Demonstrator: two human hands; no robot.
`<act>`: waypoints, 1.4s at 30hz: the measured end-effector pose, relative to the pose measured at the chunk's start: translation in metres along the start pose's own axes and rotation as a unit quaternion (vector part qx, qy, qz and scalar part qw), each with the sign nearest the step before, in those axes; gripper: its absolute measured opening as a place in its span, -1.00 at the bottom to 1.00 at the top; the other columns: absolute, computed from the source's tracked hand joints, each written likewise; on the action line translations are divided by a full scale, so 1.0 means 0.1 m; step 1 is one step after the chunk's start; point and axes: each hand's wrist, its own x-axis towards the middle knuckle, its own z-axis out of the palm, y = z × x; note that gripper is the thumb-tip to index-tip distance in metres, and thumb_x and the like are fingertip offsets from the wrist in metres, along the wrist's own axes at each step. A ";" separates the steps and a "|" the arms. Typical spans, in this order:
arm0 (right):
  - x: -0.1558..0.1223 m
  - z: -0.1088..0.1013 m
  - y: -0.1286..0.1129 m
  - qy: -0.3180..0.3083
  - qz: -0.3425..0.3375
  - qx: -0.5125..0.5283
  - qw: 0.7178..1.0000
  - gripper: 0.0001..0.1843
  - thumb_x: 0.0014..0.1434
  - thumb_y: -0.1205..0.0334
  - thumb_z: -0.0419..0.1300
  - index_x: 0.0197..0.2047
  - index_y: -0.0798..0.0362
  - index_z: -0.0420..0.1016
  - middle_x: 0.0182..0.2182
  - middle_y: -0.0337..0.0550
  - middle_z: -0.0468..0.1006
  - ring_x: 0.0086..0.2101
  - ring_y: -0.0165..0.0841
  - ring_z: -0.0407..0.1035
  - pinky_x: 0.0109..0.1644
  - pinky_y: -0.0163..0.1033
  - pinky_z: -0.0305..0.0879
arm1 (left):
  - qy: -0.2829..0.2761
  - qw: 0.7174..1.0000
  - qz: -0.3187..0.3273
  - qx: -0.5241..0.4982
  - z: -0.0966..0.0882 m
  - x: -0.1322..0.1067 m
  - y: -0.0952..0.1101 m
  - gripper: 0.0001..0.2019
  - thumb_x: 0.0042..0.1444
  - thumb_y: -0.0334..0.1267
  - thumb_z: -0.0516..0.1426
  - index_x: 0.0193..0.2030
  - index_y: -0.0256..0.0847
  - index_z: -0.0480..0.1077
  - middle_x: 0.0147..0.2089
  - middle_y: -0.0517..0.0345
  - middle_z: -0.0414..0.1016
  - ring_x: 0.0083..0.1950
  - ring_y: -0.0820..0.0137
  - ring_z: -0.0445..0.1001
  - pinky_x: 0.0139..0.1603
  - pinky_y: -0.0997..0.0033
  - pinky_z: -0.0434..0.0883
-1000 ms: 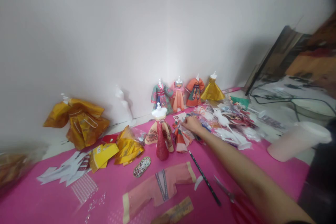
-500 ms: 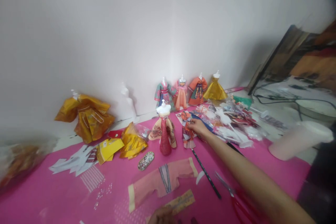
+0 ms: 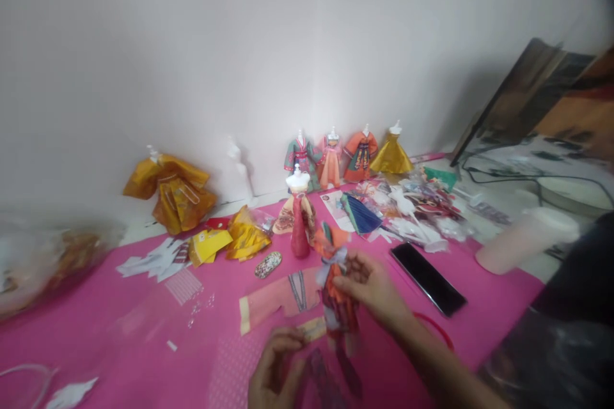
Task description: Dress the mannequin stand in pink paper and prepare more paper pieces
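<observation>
Orange and maroon outfit (image 3: 336, 308), pink cream-cuffed jacket (image 3: 279, 297)

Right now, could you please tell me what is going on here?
The person's right hand holds a small orange garment over the pink mat. The left hand is beside a patterned strip; its grip is unclear. A pink jacket lies flat beyond, and dressed mannequins stand near the wall.

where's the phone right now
In the head view's right half, the phone lies on the pink mat, between the right hand and the pale cylinder.
</observation>
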 end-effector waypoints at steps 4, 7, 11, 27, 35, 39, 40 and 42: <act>-0.40 0.38 0.16 -0.012 0.028 0.033 0.999 -0.66 -0.06 0.16 0.43 -0.24 0.02 0.45 -0.40 -0.26 0.52 -0.44 -0.38 0.38 -0.37 -0.29 0.29 | -0.037 0.999 0.030 0.020 0.05 -0.13 0.15 -0.61 -0.26 0.04 0.43 -0.33 -0.12 0.53 -0.15 0.01 0.54 -0.02 0.08 0.49 -0.01 0.29 0.40; -0.57 0.54 0.26 -0.035 0.057 0.059 0.996 -0.66 -0.06 0.17 0.41 -0.20 0.00 0.46 -0.43 -0.28 0.51 -0.47 -0.37 0.37 -0.40 -0.28 0.29 | -0.036 0.998 -0.040 0.025 0.06 -0.22 0.23 -0.66 -0.20 -0.08 0.44 -0.32 -0.12 0.48 -0.25 0.11 0.56 -0.13 0.17 0.51 -0.09 0.35 0.40; -0.70 0.59 0.29 -0.063 0.077 -0.028 0.995 -0.47 -0.13 0.26 0.43 -0.02 -0.04 0.52 -0.37 -0.24 0.56 -0.36 -0.26 0.43 -0.27 -0.17 0.36 | -0.020 0.989 -0.139 -0.048 -0.06 -0.24 0.29 -0.76 -0.13 -0.19 0.42 -0.42 -0.17 0.47 -0.43 0.23 0.51 -0.31 0.33 0.48 -0.25 0.46 0.39; -0.78 0.48 0.33 -0.060 0.179 0.202 0.961 -0.62 -0.04 0.17 0.34 -0.09 -0.08 0.54 -0.24 -0.19 0.63 -0.28 -0.24 0.52 -0.17 -0.17 0.38 | 0.007 0.937 -0.227 -0.266 -0.44 -0.24 0.36 -0.82 0.11 -0.21 0.29 -0.20 -0.25 0.49 -0.19 0.03 0.62 -0.13 0.29 0.58 -0.01 0.31 0.45; -0.85 0.56 0.30 -0.049 0.145 0.148 0.977 -0.62 -0.10 0.00 0.47 -0.22 -0.04 0.59 -0.33 -0.15 0.63 -0.26 -0.20 0.53 -0.13 -0.12 0.42 | 0.007 0.948 -0.198 -0.248 -0.37 -0.31 0.40 -0.80 0.12 -0.19 0.27 -0.18 -0.24 0.47 -0.24 0.07 0.60 -0.25 0.33 0.57 -0.18 0.37 0.46; -0.93 0.67 0.30 -0.107 0.105 0.112 0.982 -0.69 -0.08 0.09 0.49 -0.24 -0.06 0.62 -0.25 -0.18 0.62 -0.18 -0.26 0.51 -0.07 -0.19 0.41 | -0.002 0.968 -0.187 -0.166 -0.30 -0.38 0.41 -0.69 -0.05 -0.25 0.39 -0.17 -0.20 0.45 -0.30 0.18 0.56 -0.30 0.39 0.53 -0.26 0.47 0.42; -0.94 0.68 0.30 -0.130 0.105 0.122 0.978 -0.69 -0.07 0.10 0.49 -0.21 -0.07 0.62 -0.23 -0.18 0.62 -0.17 -0.26 0.51 -0.07 -0.20 0.41 | 0.006 0.970 -0.185 -0.160 -0.30 -0.39 0.41 -0.68 -0.06 -0.29 0.39 -0.17 -0.20 0.45 -0.29 0.19 0.55 -0.29 0.40 0.52 -0.24 0.48 0.42; -0.94 0.68 0.30 -0.168 0.107 0.146 0.969 -0.68 -0.01 0.11 0.46 -0.16 -0.07 0.62 -0.21 -0.17 0.63 -0.15 -0.26 0.51 -0.05 -0.19 0.40 | 0.024 0.968 -0.182 -0.170 -0.30 -0.39 0.40 -0.74 -0.03 -0.33 0.37 -0.19 -0.20 0.46 -0.29 0.20 0.54 -0.26 0.41 0.52 -0.19 0.49 0.41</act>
